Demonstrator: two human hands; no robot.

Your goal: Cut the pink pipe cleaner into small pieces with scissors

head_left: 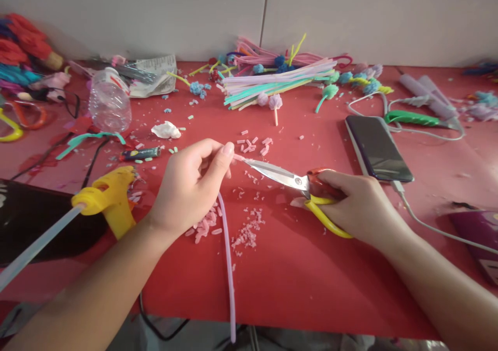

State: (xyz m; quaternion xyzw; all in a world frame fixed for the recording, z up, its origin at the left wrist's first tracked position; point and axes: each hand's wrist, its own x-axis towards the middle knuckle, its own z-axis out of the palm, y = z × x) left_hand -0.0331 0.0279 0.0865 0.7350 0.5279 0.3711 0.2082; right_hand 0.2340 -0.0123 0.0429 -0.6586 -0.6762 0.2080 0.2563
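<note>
On my feed I take the left hand's fingertips as the centre of the clock. The left hand (pixel 194 182) is closed in a pinch, thumb against forefinger, on a thin pink strip (pixel 238 157). The strip's short free end pokes out of my grip toward 4 o'clock, and the rest is hidden by the fingers. A lilac fuzzy stem (pixel 228 268) emerges below the same hand and hangs to 6 o'clock, past the near edge of the red table (pixel 303 289); I cannot tell whether strip and stem are one piece.

My right hand (pixel 360 203), out at 4 o'clock, is wrapped round the red and yellow handles of the scissors (pixel 278 174). The blades lie nearly together and point back toward 10 o'clock, their tips right at the strip's free end; I cannot tell whether they touch it.

Short pink pieces (pixel 249 148) lie near the pinch, just above 3 o'clock, with a heap of pink clippings (pixel 206 226) at 7 and pink crumbs (pixel 249 230) at 5. Farther off I have a bundle of coloured stems (pixel 272 84) at 1, a phone (pixel 383 149) at 3, a yellow glue gun (pixel 116 208) between 8 and 9, and a clear bottle (pixel 110 102) at 10
</note>
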